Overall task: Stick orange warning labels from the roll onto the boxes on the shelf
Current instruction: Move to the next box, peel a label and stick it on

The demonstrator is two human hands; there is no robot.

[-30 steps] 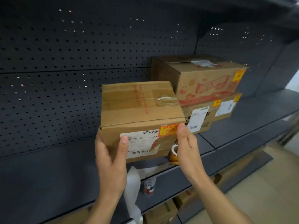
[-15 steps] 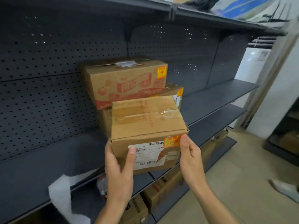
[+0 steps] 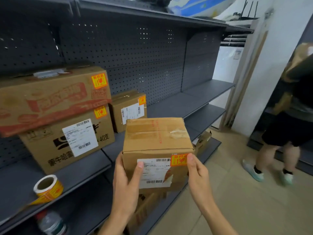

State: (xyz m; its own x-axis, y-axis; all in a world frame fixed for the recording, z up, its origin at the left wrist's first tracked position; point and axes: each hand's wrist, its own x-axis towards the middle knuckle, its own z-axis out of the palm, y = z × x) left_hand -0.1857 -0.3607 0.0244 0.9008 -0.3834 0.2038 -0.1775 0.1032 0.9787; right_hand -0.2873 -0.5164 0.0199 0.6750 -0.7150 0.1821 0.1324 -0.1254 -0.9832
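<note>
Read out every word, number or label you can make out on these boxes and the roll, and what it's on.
"40支": lower left box, right of its shipping sticker.
"蒙牛", probably: same box, bottom left; rest unclear.
The orange labels on four boxes and the roll: too blurred.
All shipping stickers: barcodes, print too small.
Red print on top left box and held box: unreadable.
</note>
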